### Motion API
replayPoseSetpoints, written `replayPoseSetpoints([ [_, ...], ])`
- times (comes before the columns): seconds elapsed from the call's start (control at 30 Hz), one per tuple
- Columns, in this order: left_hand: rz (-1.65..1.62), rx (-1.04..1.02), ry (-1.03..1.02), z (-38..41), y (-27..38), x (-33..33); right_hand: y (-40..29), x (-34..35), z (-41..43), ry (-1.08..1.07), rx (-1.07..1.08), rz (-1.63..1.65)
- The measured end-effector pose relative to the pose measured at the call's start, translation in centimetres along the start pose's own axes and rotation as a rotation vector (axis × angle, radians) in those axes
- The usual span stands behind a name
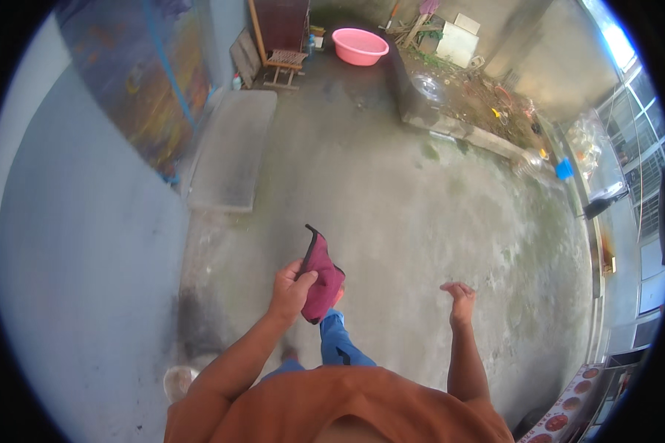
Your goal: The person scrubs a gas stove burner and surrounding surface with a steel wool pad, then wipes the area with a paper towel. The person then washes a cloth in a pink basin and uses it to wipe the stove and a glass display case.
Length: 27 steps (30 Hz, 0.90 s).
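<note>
My left hand (291,290) grips a maroon cloth (322,279) with black edging between thumb and fingers. The cloth hangs folded above my blue trouser leg, one black-edged corner pointing up and away from me. Out to the right, my right hand (461,299) is held over the concrete floor, touching nothing. Its fingers are partly bent, and no object shows in it.
A pink plastic basin (360,46) stands at the far end, right of a small folding stool (284,62). A raised concrete step (233,152) adjoins the left wall. A low curb (476,136) borders a soil bed at right. A whitish container (178,382) lies near my left elbow.
</note>
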<state>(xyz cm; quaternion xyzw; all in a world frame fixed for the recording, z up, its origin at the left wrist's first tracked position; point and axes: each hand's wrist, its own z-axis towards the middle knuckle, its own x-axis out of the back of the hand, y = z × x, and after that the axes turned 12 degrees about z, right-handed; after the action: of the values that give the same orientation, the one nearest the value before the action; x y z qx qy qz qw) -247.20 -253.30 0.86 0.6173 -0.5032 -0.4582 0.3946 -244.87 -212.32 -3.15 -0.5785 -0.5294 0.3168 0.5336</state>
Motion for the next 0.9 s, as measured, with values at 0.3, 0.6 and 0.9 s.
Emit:
replayPoseSetpoints([
  [0.3, 0.199, -0.331, -0.088, 27.0, 9.2, -7.3, -12.0, -22.5, 22.9, -0.465, -0.456, 0.740],
  [0.6, 0.657, -0.592, 0.025, 57.6, 15.8, -7.4, -22.2, -35.2, 55.2, -0.367, -0.237, 0.852],
  [0.9, -0.013, -0.048, -0.018, 87.1, 22.6, -11.6, -32.9, -34.6, 81.7, -0.266, -0.213, 1.435],
])
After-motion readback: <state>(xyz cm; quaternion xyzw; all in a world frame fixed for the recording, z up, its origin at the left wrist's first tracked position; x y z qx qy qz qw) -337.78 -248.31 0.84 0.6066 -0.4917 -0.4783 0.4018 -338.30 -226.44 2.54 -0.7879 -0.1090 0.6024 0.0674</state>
